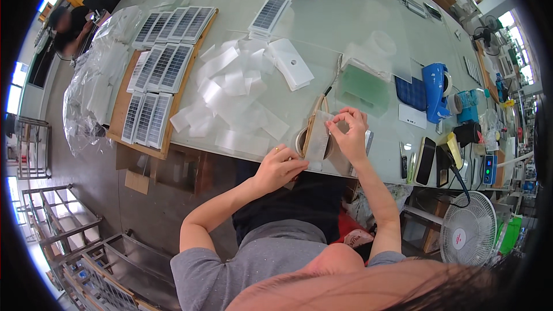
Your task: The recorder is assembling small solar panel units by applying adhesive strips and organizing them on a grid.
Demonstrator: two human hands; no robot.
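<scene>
The translucent strip [318, 143] sits just ahead of me at twelve o'clock, overlapping a tape roll [299, 143]. My right hand [349, 131], at its two o'clock, pinches its upper corner; my left hand [281, 166], at eight, is loosely curled, its hold unclear. I'd best handle edges only, gently, avoiding creases.

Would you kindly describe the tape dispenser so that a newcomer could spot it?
On the pale worktable, go right from the green sheet beyond the person's right hand. The tape dispenser sits right of a flat dark blue pad. Unlike the pad, it is bulky, bright blue and holds a roll.
</scene>
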